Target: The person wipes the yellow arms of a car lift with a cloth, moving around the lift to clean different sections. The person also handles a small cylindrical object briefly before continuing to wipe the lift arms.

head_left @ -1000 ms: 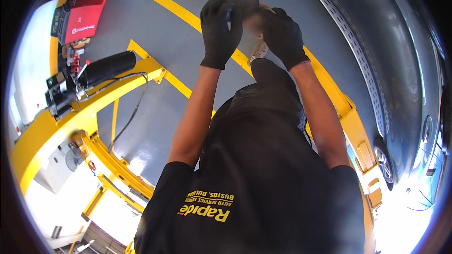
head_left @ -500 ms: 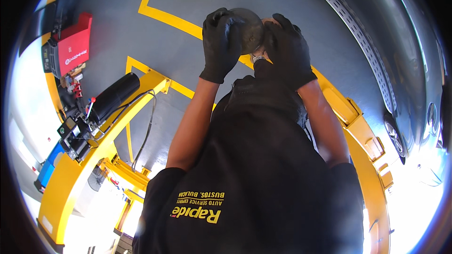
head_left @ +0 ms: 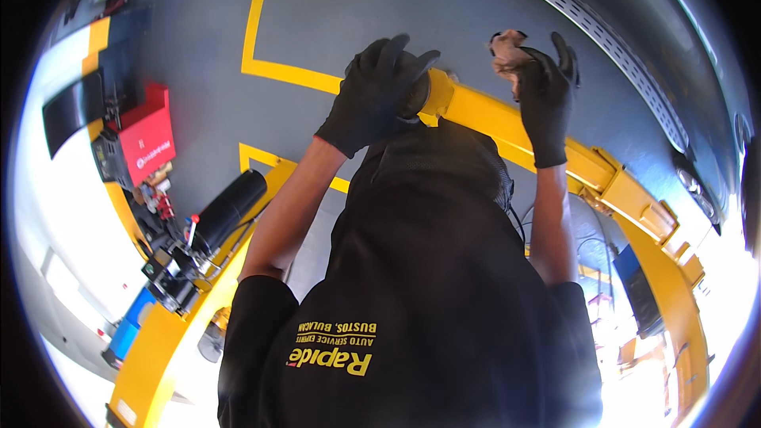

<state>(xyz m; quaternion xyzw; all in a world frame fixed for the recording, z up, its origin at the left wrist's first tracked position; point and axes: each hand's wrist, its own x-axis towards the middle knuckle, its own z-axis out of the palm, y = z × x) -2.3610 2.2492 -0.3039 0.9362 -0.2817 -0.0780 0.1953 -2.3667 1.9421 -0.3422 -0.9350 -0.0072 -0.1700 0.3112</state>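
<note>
cloth (head_left: 507, 54), pale brown and crumpled, is now well apart from the dark round object (head_left: 416, 99); 0.5 s ago it was just beside that object's edge, with the 2 hands close together. the right hand (head_left: 547, 91), in a black glove, has swung outward and its grip is closed on the cloth, which sticks out past the fingers. the left hand (head_left: 372, 95), also gloved, lies over the object with some fingers spread; its grip appears to be grasping it, though palm and fingers hide most of it. the object is in front of the person's body, near the end of the yellow beam (head_left: 487, 115) as seen from above. my judgement: contact between cloth and object is broken, leaving the left hand alone to support the object.
</note>
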